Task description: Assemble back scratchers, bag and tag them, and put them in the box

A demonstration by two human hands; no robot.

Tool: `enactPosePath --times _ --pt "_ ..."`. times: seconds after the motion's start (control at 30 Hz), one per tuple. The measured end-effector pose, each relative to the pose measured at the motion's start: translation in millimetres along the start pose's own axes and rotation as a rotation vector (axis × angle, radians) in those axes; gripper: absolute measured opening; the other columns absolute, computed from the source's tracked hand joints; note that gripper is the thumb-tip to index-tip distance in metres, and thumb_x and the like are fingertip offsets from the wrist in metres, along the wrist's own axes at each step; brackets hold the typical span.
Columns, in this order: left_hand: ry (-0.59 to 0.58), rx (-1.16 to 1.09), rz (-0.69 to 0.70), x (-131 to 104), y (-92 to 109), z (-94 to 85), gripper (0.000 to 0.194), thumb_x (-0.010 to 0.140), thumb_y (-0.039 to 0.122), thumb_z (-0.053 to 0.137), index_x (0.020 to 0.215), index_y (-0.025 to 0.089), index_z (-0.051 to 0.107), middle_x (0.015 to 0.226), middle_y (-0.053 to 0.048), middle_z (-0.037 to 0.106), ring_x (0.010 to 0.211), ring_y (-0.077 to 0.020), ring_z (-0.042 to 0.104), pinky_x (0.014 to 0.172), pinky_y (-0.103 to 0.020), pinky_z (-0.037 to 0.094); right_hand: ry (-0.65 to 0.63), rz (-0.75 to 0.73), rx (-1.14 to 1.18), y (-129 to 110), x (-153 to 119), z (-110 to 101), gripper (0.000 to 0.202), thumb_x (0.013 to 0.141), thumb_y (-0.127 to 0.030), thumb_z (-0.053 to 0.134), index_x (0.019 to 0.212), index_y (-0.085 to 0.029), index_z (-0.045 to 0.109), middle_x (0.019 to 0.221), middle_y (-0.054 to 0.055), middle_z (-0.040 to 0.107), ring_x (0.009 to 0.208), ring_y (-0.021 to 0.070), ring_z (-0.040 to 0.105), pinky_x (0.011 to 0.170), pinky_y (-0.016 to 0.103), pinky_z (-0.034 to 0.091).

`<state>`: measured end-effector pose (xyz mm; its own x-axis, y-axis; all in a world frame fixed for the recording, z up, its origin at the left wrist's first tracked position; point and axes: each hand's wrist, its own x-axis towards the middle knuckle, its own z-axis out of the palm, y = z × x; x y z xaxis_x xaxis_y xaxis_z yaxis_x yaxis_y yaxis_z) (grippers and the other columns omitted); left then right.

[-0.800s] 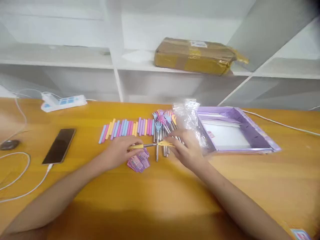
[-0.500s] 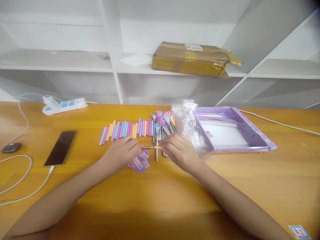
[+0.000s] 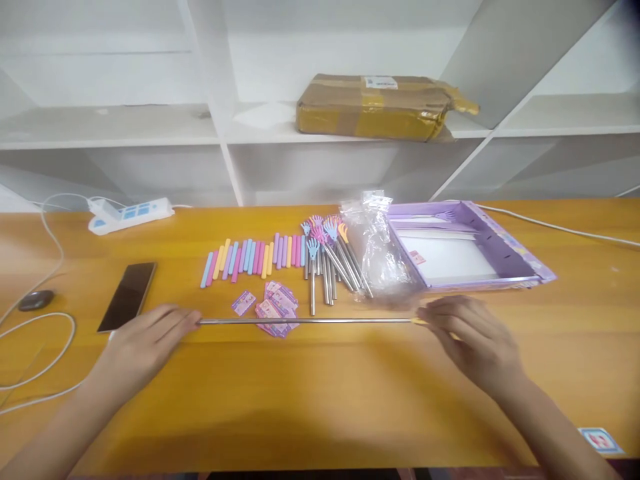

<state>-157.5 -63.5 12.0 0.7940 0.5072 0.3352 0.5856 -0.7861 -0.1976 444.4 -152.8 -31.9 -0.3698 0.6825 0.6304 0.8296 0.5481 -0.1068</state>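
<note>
A telescopic back scratcher (image 3: 305, 321) is stretched out level above the desk, its thin metal rod spanning the gap between my hands. My left hand (image 3: 157, 333) is closed on the rod's left end. Closed round the yellow head at the other end is my right hand (image 3: 473, 340), which hides most of it. Behind the rod lies a pile of small printed cards (image 3: 277, 303), with one card (image 3: 243, 303) apart to the left. Farther back are several back scratchers (image 3: 330, 260) with coloured hand-shaped heads, beside a row of pastel tubes (image 3: 250, 258).
Clear plastic bags (image 3: 377, 253) lie against a purple open box (image 3: 475, 247) on the right. A phone (image 3: 127, 297), a black mouse (image 3: 36, 300) and a power strip (image 3: 131, 215) with white cables are on the left. A taped carton (image 3: 375, 110) sits on the shelf behind.
My hands have moved wide apart and nearer to me, drawing the back scratcher from short to long. The single card beside the pile is now uncovered.
</note>
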Motion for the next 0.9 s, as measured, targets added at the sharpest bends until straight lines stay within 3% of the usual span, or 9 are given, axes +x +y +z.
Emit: enactPosePath --times 0.13,0.27,0.43,0.67,0.9 --pt "-0.025 -0.114 -0.075 -48 -11 0.0 0.027 0.111 0.021 0.052 0.130 0.024 0.072 0.111 -0.004 0.082 0.106 -0.0219 0.072 0.095 -0.035 0.057 0.050 0.077 -0.135 36 -52 -33 0.013 0.101 -0.021 0.074 0.105 -0.032 0.079 0.086 0.005 0.080 0.086 0.0223 0.076 0.085 0.040 0.056" --pt "-0.060 -0.182 -0.129 -57 1 6.7 0.030 0.113 0.026 0.050 0.134 0.024 0.071 0.116 -0.006 0.082 0.107 -0.0228 0.075 0.097 -0.036 0.057 0.004 0.182 -0.140 40 -75 -41 0.009 0.105 -0.030 0.068 0.105 -0.031 0.077 0.096 0.007 0.080 0.092 0.0233 0.078 0.087 0.039 0.058" --pt "-0.047 -0.170 -0.232 -50 9 5.2 0.025 0.112 0.039 0.057 0.120 0.022 0.073 0.111 -0.005 0.080 0.099 -0.0191 0.076 0.092 -0.028 0.057 0.041 0.216 -0.223 26 -82 -37 0.010 0.107 -0.032 0.066 0.113 -0.029 0.073 0.101 0.005 0.080 0.090 0.0216 0.077 0.085 0.035 0.059" --pt "-0.064 -0.109 -0.236 -62 0 3.7 0.030 0.113 0.036 0.048 0.122 0.023 0.073 0.119 -0.006 0.078 0.110 -0.0209 0.075 0.103 -0.030 0.056 0.087 0.279 -0.281 11 -87 -37 0.011 0.107 -0.030 0.065 0.113 -0.028 0.074 0.104 0.004 0.078 0.091 0.0205 0.079 0.087 0.031 0.060" --pt "-0.003 -0.061 -0.099 -68 -6 8.8 0.036 0.110 0.023 0.047 0.137 0.033 0.068 0.121 -0.004 0.080 0.108 -0.0228 0.075 0.101 -0.037 0.061 0.135 0.328 -0.311 -3 -80 -36 0.016 0.103 -0.021 0.073 0.116 -0.030 0.077 0.103 0.004 0.080 0.089 0.0208 0.080 0.081 0.032 0.061"
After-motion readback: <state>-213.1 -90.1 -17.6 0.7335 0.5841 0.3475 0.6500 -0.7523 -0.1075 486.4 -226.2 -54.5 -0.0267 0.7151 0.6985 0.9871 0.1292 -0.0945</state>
